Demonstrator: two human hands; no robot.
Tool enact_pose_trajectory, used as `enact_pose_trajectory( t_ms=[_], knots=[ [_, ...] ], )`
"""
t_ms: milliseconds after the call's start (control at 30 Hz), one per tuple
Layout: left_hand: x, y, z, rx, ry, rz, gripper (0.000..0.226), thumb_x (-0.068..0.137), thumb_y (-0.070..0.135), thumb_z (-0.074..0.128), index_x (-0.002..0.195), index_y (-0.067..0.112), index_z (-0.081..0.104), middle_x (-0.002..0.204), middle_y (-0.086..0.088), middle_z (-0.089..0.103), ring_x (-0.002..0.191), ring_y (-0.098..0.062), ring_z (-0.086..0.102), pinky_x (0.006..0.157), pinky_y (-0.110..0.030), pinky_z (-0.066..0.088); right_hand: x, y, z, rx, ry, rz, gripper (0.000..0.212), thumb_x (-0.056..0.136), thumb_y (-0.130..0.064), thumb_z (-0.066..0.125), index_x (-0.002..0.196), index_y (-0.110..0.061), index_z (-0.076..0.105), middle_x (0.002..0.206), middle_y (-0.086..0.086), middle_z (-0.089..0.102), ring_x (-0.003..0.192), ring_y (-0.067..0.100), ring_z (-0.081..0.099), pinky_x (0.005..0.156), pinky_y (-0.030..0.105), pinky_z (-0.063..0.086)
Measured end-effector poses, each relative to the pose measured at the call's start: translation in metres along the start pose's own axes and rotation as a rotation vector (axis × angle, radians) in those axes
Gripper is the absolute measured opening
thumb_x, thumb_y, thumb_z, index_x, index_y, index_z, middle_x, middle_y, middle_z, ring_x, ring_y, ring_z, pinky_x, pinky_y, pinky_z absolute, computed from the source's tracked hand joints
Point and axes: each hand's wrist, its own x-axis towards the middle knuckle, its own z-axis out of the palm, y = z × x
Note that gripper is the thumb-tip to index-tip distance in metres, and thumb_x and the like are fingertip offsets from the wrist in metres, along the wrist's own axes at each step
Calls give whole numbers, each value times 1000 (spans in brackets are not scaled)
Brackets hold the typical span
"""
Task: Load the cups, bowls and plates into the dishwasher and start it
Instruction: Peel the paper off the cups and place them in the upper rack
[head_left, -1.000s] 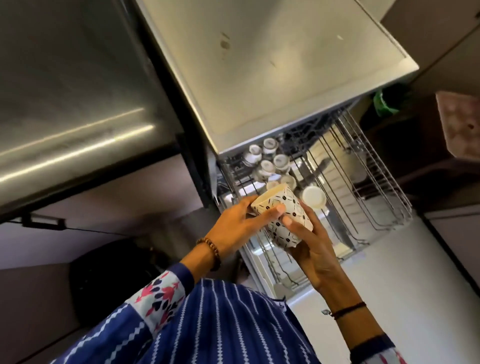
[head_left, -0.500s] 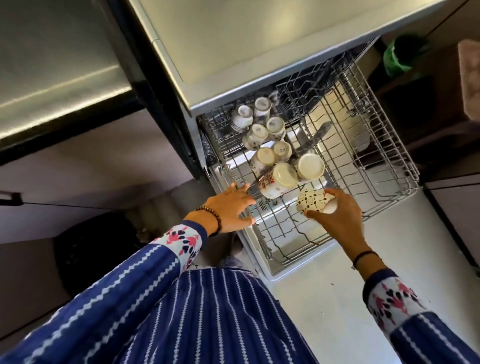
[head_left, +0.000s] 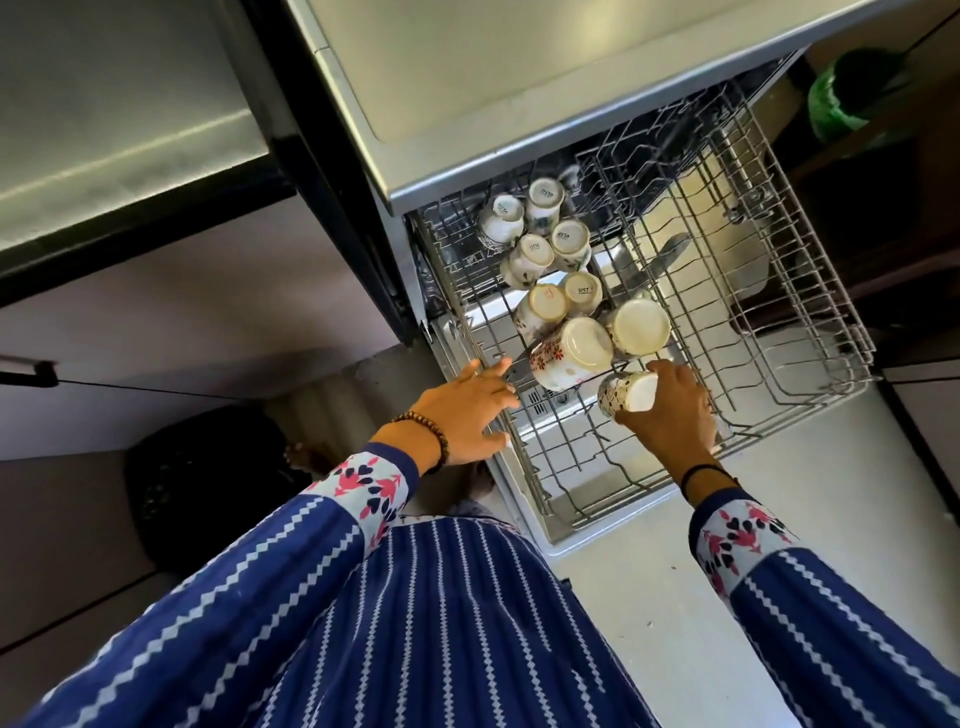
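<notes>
While the right hand (head_left: 670, 410) curls its fingers and thumb round a small white ceramic cup with a dark speckled pattern (head_left: 618, 397), that cup sits tilted, pale base turned upward, over the near middle wires of the pulled-out grey wire dishwasher rack (head_left: 810, 332). Whether the cup touches the wires cannot be told. Just beside it, on the left, a larger white mug with red flowers (head_left: 569, 356) leans base up, and a cream-bottomed cup (head_left: 639, 327) stands inverted right behind it. Further back, along the rack's left part, a cluster of small white teacups (head_left: 540, 228) rests upside down, close together.

The left hand (head_left: 467, 410) holds nothing; its fingers are spread, with the tips at the rack's left rim. A brown bead bracelet (head_left: 431, 431) circles that wrist, and a thin black band (head_left: 701, 473) circles the right one. Both arms wear blue sleeves with white zigzag stripes (head_left: 291, 561). The dishwasher's flat grey top (head_left: 519, 78) overhangs the rack's far end, and a green object (head_left: 836, 104) sits in the shadow at upper right.
</notes>
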Motion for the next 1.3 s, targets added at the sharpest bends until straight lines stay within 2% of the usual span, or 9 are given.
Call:
enact_pose_trajectory(
  t_ms=[133,300,533,633,700,833,967,1100,1300],
  knots=[
    [1,0,4,-2,8,-5,54,95,41,52,144,24,39,162,1,-1,149,-22,-4,117,-38,16,-9,2,9,-20,-14,2,81,69,-35,87,134,-14,44,135,11,53,125,35,49,108,50,28],
    [5,-5,9,-29,-8,-24,54,94,43,52,144,27,39,162,3,-3,149,-26,-4,116,-44,22,-16,0,17,29,-36,-54,82,72,-31,86,138,-13,41,139,15,49,126,37,47,100,52,45],
    [4,0,7,-76,-5,-17,52,95,40,52,143,22,41,162,-2,1,149,-22,-4,119,-36,8,-19,-4,13,27,-31,-45,81,74,-30,86,138,-9,42,141,15,46,132,37,40,107,55,38],
    [8,1,7,-145,17,-19,47,94,41,53,137,24,48,159,-6,20,149,-24,4,121,-42,7,-27,-8,5,40,38,-97,70,76,-21,84,134,-6,47,138,16,48,129,36,41,105,53,40],
    [9,5,1,-198,58,-20,42,92,41,54,131,25,52,146,-3,44,144,-27,23,116,-49,25,-33,-14,0,93,76,-153,61,77,-17,82,129,-6,51,134,15,50,124,34,43,99,47,45],
    [-5,16,-24,-250,199,2,35,93,33,54,125,23,58,126,0,61,116,-21,55,96,-39,47,-49,-44,-18,269,104,-292,44,80,-15,80,118,-6,59,124,15,58,112,31,55,82,36,49],
    [-38,12,-56,-296,379,9,24,94,24,55,115,19,65,115,2,67,105,-18,62,88,-36,52,-75,-94,-47,483,84,-408,28,87,-18,75,110,-13,62,108,1,66,96,15,63,76,26,54],
    [-79,-10,-83,-416,613,-36,22,94,24,57,115,21,66,109,6,69,99,-11,64,85,-23,51,-101,-152,-77,553,16,-548,24,92,-27,71,113,-18,63,102,-9,67,89,0,63,71,4,48],
    [-140,-55,-123,-511,949,-137,21,90,28,60,110,22,67,99,6,72,92,-9,66,84,-36,53,-124,-247,-111,644,-20,-813,19,90,-26,74,108,-22,68,95,-14,71,86,-4,67,76,11,53]
  ],
)
